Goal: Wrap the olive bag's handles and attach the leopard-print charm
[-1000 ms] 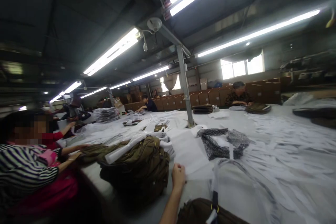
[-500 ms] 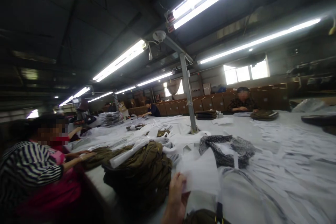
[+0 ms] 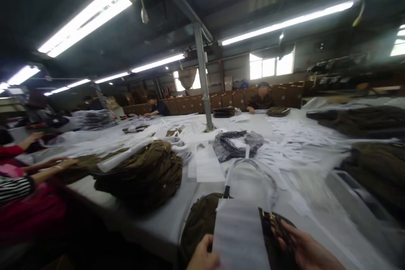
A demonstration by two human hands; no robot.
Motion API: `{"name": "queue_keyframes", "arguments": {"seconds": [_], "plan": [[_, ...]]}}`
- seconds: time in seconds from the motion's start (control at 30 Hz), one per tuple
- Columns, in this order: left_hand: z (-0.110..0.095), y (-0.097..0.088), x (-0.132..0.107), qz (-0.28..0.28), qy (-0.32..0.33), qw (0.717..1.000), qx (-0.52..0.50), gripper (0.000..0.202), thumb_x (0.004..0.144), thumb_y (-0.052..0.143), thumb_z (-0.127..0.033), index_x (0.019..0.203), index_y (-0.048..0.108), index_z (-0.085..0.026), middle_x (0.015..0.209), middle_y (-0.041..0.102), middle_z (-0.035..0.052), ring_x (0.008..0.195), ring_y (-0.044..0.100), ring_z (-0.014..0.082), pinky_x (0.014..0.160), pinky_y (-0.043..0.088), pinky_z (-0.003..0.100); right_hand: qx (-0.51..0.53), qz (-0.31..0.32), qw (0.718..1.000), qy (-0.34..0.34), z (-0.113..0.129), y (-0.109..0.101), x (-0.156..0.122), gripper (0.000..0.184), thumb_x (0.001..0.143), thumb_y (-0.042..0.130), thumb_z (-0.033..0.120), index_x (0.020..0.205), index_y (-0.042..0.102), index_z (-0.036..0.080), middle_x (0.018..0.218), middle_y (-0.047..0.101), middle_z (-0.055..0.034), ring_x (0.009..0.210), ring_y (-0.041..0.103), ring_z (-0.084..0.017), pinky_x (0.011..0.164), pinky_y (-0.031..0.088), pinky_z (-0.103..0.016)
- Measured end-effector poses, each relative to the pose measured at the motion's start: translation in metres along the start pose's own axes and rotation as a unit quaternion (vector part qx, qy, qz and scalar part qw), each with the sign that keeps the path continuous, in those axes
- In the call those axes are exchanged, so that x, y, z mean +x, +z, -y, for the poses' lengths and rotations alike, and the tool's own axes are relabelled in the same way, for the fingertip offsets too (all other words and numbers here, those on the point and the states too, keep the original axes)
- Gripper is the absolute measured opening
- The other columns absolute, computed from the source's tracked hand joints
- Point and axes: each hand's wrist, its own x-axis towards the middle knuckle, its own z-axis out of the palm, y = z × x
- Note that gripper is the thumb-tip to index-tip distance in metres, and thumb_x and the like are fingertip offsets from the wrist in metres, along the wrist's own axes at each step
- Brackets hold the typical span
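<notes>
An olive bag (image 3: 202, 215) lies on the table right in front of me, its strap wrapped in white (image 3: 268, 177) looping away from me. Over the bag is a white sheet (image 3: 238, 232), pinched at its left edge by my left hand (image 3: 205, 255). My right hand (image 3: 311, 247) is closed on the bag's right side, at a dark piece with gold-coloured metal fittings (image 3: 274, 224). The fingertips there are slightly blurred. Farther off, a stack of white sheets (image 3: 207, 162) lies beside a black-and-white patterned cloth (image 3: 236, 145).
A pile of olive bags (image 3: 142, 173) stands to the left. Beyond it a co-worker's arm (image 3: 50, 168) reaches over the table. More dark bags (image 3: 376, 164) lie at the right, white strips (image 3: 291, 135) ahead. A metal post (image 3: 202, 76) rises from the table.
My left hand has brought a white sheet from the stack back over the olive bag. My right hand has come into view at the bag. The view has turned right and down.
</notes>
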Motion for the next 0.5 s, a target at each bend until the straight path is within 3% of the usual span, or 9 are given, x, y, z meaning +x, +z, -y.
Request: {"name": "queue_keyframes", "arguments": {"seconds": [0.1, 0.23, 0.37, 0.5], "plan": [[-0.025, 0.0, 0.006, 0.054, 0.004, 0.999, -0.003, 0.033, 0.062, 0.071, -0.032, 0.088, 0.058, -0.015, 0.077, 0.064, 0.0017, 0.071, 0.059, 0.0156, 0.063, 0.043, 0.024, 0.084, 0.004, 0.996, 0.019, 0.0, 0.003, 0.003, 0.011, 0.079, 0.062, 0.013, 0.089, 0.062, 0.01, 0.078, 0.071, -0.0071, 0.068, 0.068, -0.016, 0.064, 0.057, -0.027], [-0.061, 0.002, 0.041, 0.052, -0.063, 0.997, -0.012, 0.037, 0.062, 0.071, -0.045, 0.081, 0.056, -0.016, 0.058, 0.057, -0.0032, 0.046, 0.05, 0.0088, 0.048, 0.038, 0.021, 0.094, -0.02, 0.995, 0.028, -0.004, 0.007, 0.0, 0.008, 0.079, 0.062, 0.013, 0.086, 0.062, 0.009, 0.076, 0.071, -0.0072, 0.068, 0.067, -0.017, 0.067, 0.055, -0.033], [-0.067, 0.027, 0.067, 0.081, -0.063, 0.994, -0.048, 0.037, 0.05, 0.079, -0.029, 0.076, 0.057, -0.013, 0.058, 0.059, -0.001, 0.048, 0.054, 0.0107, 0.051, 0.042, 0.022, 0.094, -0.017, 0.995, 0.037, -0.008, 0.004, -0.003, 0.01, 0.08, 0.062, 0.018, 0.087, 0.062, 0.01, 0.075, 0.071, -0.0069, 0.069, 0.067, -0.018, 0.067, 0.053, -0.033], [-0.065, 0.052, 0.053, 0.201, -0.1, 0.969, -0.1, 0.041, 0.05, 0.073, -0.016, 0.089, 0.063, -0.006, 0.078, 0.068, 0.0113, 0.07, 0.064, 0.0222, 0.072, 0.049, 0.034, 0.087, -0.022, 0.995, 0.031, -0.012, 0.0, -0.006, 0.014, 0.079, 0.064, 0.025, 0.087, 0.062, 0.014, 0.075, 0.071, -0.004, 0.067, 0.067, -0.018, 0.065, 0.052, -0.034]]}}
